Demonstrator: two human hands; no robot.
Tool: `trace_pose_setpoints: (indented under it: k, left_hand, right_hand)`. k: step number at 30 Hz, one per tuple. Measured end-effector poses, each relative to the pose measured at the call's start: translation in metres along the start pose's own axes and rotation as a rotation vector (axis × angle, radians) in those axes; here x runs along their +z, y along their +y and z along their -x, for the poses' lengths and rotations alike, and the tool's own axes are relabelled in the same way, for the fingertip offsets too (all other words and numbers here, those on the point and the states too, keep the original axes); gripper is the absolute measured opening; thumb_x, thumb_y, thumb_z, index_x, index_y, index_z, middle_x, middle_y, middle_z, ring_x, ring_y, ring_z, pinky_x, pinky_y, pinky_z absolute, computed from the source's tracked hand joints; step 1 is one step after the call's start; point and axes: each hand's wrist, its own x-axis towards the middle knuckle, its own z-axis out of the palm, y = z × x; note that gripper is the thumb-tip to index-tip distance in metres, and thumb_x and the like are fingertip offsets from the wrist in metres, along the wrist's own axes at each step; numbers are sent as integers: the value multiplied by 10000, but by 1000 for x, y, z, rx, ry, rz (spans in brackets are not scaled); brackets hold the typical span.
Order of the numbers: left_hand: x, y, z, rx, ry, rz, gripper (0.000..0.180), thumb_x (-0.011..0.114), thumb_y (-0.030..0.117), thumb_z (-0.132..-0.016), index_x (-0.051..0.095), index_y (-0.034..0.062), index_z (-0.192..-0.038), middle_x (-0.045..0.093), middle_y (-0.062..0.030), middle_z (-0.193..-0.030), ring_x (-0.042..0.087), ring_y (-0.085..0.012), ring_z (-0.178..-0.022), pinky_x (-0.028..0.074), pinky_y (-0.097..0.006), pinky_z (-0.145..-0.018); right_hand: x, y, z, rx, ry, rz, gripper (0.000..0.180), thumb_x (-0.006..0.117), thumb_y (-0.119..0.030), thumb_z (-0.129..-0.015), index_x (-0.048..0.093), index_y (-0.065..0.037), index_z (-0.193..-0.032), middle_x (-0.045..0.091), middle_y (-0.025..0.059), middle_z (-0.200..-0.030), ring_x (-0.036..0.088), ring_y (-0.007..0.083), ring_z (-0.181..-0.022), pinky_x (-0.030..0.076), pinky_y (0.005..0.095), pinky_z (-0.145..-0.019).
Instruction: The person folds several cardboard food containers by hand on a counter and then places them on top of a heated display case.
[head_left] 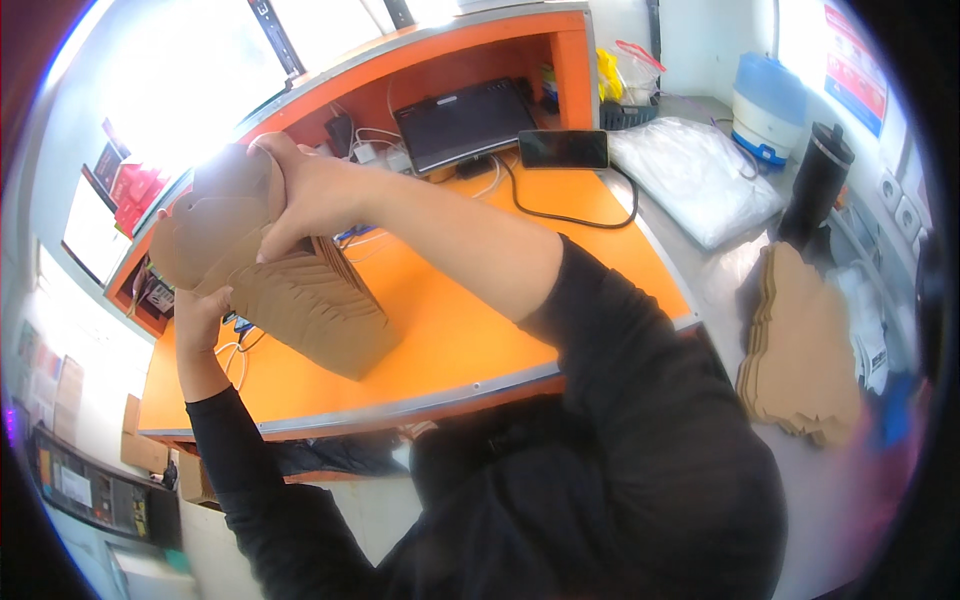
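- The stack of folded cardboard boxes (318,305) stands tilted on the orange desk (470,320), its lower end on the desk's left part, its top raised toward the shelf.
- It looks light and fairly stiff along its folds, yet the loose flaps would likely bend or fan apart; gripping across the whole bundle seems safest.
- The right hand (315,195) curls closed over the top flap (215,225), fingers wrapped down its front.
- The left hand (200,310) presses the stack's left side from below; how far its fingers close I cannot tell.
- Right of the desk lies a flat pile of cardboard blanks (800,350); behind the stack, a dark tablet (465,122).
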Motion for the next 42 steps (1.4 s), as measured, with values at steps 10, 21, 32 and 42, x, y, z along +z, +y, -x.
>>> trace_pose_setpoints:
  k: [10,21,32,42]
  left_hand:
    - [8,4,-2,-155,1,84,607,756,207,-606,477,-7,-1100,548,-50,-991,515,-155,-874,427,-278,-722]
    - [20,-4,-4,-124,77,598,675,576,159,-753,217,82,-1320,420,-82,-1225,368,-211,-1171,334,-336,-946]
    - [26,13,-3,-52,-107,683,606,524,229,-783,247,77,-1300,427,-97,-1199,427,-215,-1107,367,-344,-908]
    - [69,13,-2,-3,225,701,266,415,203,-811,415,92,-1053,472,-53,-1013,475,-172,-967,390,-297,-832]
  right_hand:
    - [-5,-3,-3,202,-100,-17,1065,780,-272,-470,154,61,-1263,474,214,-1115,481,277,-1037,393,300,-871]
    - [-8,2,-4,235,-163,28,1024,760,-256,-477,184,34,-1273,536,182,-1004,534,248,-931,412,288,-830]
    - [-5,6,-1,198,13,-383,824,671,-310,-647,243,21,-1268,408,219,-1217,410,241,-1128,320,321,-940]
    - [32,33,2,128,281,-495,274,530,-243,-763,462,-65,-959,462,51,-922,424,132,-878,337,262,-799]
